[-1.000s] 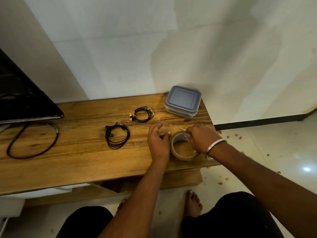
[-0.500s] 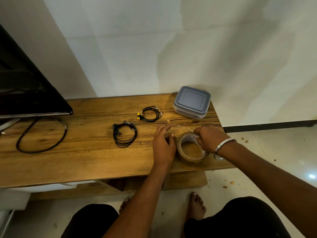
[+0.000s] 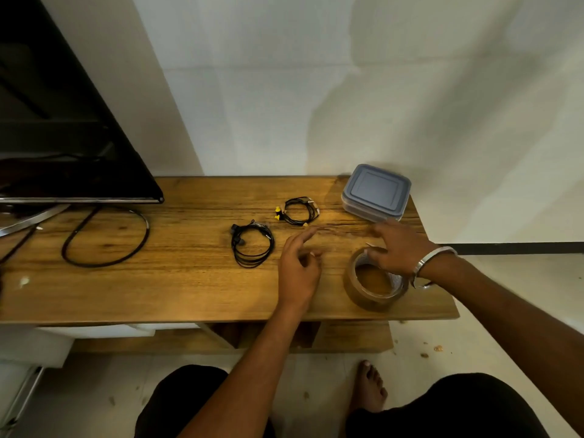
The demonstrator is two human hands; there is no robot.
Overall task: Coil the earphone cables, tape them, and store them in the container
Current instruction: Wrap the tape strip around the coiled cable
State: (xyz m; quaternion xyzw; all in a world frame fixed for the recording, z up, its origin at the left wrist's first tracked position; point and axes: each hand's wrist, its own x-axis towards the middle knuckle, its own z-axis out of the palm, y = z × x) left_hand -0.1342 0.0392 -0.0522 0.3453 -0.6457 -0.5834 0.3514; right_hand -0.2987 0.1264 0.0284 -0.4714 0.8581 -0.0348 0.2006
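Left grip [image 3: 298, 267] lifted off tape roll [image 3: 373, 284], fingers loose; right grip [image 3: 399, 248] rests open on roll.

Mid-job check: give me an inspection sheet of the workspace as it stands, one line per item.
Surface: wooden table, grain running left to right, against a white wall.
Job's things: two coiled earphones, a black one and one with yellow tips; grey-lidded container, lid on; brown tape roll lying flat.
Clutter: small crumbs on the floor to the right.
Hands: left hand above the table, index finger extended, holding nothing visible; right hand over the tape roll's far rim, whether it grips cannot be told.
Cables: thick black cable looped on the table's left part.
Surroundings: dark screen at left; tiled floor; the person's bare foot below.
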